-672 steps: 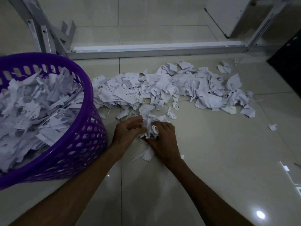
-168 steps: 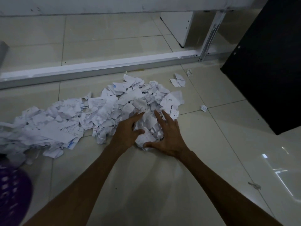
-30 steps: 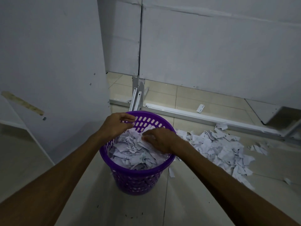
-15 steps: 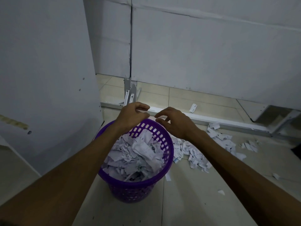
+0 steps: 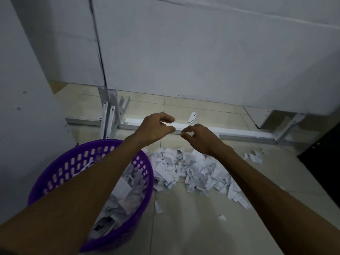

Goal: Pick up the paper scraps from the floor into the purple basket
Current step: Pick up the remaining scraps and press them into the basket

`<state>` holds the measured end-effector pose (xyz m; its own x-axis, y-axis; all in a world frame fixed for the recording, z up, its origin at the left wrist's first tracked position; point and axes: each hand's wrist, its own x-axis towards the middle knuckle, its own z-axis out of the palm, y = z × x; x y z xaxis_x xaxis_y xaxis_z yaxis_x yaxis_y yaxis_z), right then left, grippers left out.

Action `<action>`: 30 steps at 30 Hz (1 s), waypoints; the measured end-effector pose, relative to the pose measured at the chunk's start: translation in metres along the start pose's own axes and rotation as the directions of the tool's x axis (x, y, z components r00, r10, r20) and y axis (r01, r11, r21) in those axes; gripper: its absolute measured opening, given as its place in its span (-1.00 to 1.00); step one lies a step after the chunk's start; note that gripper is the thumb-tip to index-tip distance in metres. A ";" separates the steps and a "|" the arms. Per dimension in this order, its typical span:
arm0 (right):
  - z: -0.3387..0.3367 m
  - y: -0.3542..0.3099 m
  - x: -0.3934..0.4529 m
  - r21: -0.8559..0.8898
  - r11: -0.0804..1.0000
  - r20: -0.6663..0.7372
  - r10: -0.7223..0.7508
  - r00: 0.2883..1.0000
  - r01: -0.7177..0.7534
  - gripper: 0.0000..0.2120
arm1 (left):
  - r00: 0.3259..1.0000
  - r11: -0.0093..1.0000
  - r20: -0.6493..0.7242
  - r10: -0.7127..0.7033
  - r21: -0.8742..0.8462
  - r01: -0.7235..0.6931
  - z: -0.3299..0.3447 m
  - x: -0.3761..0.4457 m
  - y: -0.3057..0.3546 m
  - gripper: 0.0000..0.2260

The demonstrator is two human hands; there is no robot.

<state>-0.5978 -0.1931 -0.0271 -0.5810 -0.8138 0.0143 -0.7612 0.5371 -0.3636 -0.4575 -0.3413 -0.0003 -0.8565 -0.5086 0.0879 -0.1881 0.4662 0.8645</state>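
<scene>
Right now both hands hang in the air, empty, out past the basket [image 5: 145,179]. The left hand [image 5: 156,128] is loosely curled, thumb and forefinger nearly meeting but with nothing between them; the right hand [image 5: 199,138] is the same — fingers relaxed and bent, holding no paper.

What the next reach turns on, I'd judge, is where the scraps [image 5: 193,170] lie from those hands. The main heap sits on the floor [image 5: 184,232] below and slightly nearer the person than both hands, just beside the basket's right flank, its near edge almost touching the purple wall. It stretches as a band from the basket rightward, roughly parallel to the white rail [image 5: 239,134] behind it. The right hand is over the heap's middle and so is the nearer one; the left hand is over the gap between basket rim and heap, its forearm crossing above the basket's mouth.

A few strays lie apart: a small cluster [image 5: 254,157] off to the right near the dark panel [image 5: 323,162], one strip [image 5: 158,207] and one chip [image 5: 222,217] on bare tile nearer the person.

The basket is well filled with paper, though how deep cannot be told under the arm. Much still lies on the floor, so the job looks part done. A downward scoop with both hands closing in from the band's ends seems the natural move — the carry back leftward would be short.
</scene>
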 end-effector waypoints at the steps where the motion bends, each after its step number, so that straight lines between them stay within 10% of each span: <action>1: 0.005 0.016 -0.001 0.003 1.000 0.022 0.027 0.999 -0.027 -0.62 | 0.999 1.000 0.031 -0.012 0.008 0.012 0.014 0.006 0.000 -0.69; 14: 0.105 0.193 -0.014 0.050 0.898 0.243 0.413 0.878 -0.437 -0.16 | 0.933 0.915 0.041 -0.357 0.218 0.341 0.158 0.047 -0.081 -0.44; 21: 0.136 0.174 -0.026 0.231 0.845 0.307 0.406 0.861 -0.482 0.03 | 0.627 0.568 -0.208 -0.751 0.281 0.774 0.185 0.019 -0.140 -0.22; 26: 0.149 0.161 -0.035 0.134 0.915 0.328 0.321 0.889 -0.380 -0.01 | 0.802 0.758 -0.195 -0.564 0.263 0.597 0.197 0.002 -0.158 -0.31; 30: 0.142 0.166 -0.038 0.036 0.954 -0.109 0.299 0.948 -0.296 -0.19 | 0.878 0.828 -0.215 -0.428 0.296 0.476 0.203 0.000 -0.152 -0.42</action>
<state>-0.6609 -0.1052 -0.2205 -0.8095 -0.5871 0.0062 -0.5439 0.7458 -0.3848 -0.5266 -0.2649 -0.2322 -0.5680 -0.8016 -0.1867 -0.7059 0.3578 0.6113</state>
